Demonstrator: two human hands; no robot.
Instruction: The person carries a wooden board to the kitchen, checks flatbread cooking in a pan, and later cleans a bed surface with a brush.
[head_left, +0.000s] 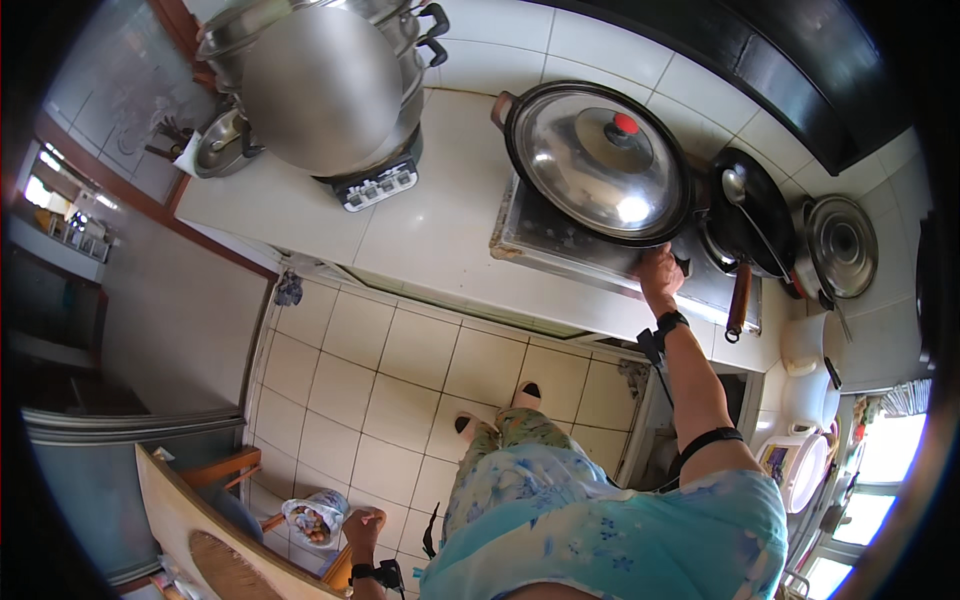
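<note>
My right hand [661, 271] is at the front edge of the gas stove [560, 255], just below a large wok covered by a domed steel lid [575, 170] with a red-topped knob [625, 124]. Its fingers are closed; what they grip is hidden, though a small dark part shows beside them. Low at my side, my left hand [364, 526] hangs with loosely curled fingers and nothing visible in them. Near it stands a plastic bag [318, 518] holding several round brownish items. A black band is on each wrist.
A black pan [762, 205] with a ladle [735, 188] and wooden handle stands right of the wok, then a lidded steel pot [842, 245]. A tall steel steamer [325, 90] sits on the left counter [250, 215]. A wooden chair [215, 535] is behind, at lower left.
</note>
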